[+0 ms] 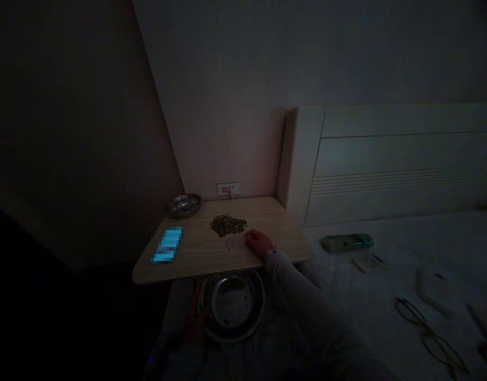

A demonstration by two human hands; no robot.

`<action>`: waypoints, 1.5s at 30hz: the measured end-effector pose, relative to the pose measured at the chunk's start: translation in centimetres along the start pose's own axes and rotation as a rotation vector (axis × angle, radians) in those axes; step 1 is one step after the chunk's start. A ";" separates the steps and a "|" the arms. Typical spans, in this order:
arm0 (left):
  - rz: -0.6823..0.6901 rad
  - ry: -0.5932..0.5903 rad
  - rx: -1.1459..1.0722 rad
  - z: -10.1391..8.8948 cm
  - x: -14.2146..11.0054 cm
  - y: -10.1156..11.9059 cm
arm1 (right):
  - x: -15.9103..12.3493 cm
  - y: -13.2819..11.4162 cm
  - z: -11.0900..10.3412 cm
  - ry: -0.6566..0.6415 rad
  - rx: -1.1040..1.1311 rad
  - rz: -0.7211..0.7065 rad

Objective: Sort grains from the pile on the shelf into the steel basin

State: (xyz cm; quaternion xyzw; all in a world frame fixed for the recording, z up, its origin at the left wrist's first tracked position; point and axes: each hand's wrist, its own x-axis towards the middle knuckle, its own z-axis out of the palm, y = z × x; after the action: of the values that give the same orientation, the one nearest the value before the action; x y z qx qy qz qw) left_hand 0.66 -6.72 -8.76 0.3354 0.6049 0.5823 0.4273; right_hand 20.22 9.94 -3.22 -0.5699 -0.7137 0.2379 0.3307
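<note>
The room is very dark. My right hand [258, 242] rests on the small wooden table [199, 254], fingers curled, just below and right of a pile of small dark grains [227, 225]. Whether it holds any grains is too dim to see. My left hand [196, 317] grips the left rim of a steel bowl [232, 306] held below the table's front edge. A few specks lie in the bowl.
A second steel bowl [183, 205] sits at the table's back left, near a wall socket [227, 188]. A lit phone screen [169, 244] lies on the table's left. On the bed at right lie a green object [346, 242], glasses [430, 330] and small items.
</note>
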 end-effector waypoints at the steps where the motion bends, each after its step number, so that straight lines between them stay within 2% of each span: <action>1: -0.010 0.005 -0.011 0.0 0.1 -0.1 | -0.1 0.0 0.0 -0.005 0.002 -0.006; 4: -0.025 0.003 -0.013 -0.2 0.2 -0.5 | -0.2 -0.1 -0.2 -0.029 0.003 -0.008; 9: 0.030 -0.050 -0.006 -0.3 0.3 -0.6 | -0.4 -0.5 -0.4 -0.027 0.012 -0.003; 13: -0.036 -0.029 -0.022 -0.3 0.4 -0.7 | -0.8 -0.5 -0.2 -0.024 0.025 -0.017; 19: 0.036 0.000 -0.035 -0.5 0.6 -1.0 | -1.9 -0.5 -0.2 -0.063 0.021 -0.046; 23: -0.007 -0.013 -0.028 -0.3 0.4 -0.8 | -2.6 -0.7 -0.4 -0.082 0.012 -0.079; 30: 0.086 0.117 0.014 0.6 0.2 -1.4 | -3.5 -0.9 -0.6 -0.112 0.008 -0.135; 35: 0.024 0.010 0.023 0.0 0.6 -1.4 | -3.6 -0.8 -0.7 -0.146 0.043 -0.168; 39: 0.059 0.045 -0.032 0.2 0.3 -1.2 | -3.5 -0.6 -0.6 -0.182 0.062 -0.173; 43: 0.027 0.015 -0.015 0.3 0.0 -0.9 | -3.5 -0.4 -0.6 -0.218 0.081 -0.169; 45: 0.024 0.036 -0.003 0.4 -0.1 -0.8 | -3.5 -0.4 -0.6 -0.233 0.101 -0.164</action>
State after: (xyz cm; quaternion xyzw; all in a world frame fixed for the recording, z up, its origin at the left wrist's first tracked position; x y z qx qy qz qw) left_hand 1.14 -6.69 -9.51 0.3315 0.6077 0.5942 0.4096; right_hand 20.91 6.44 -3.23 -0.4608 -0.7784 0.3105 0.2923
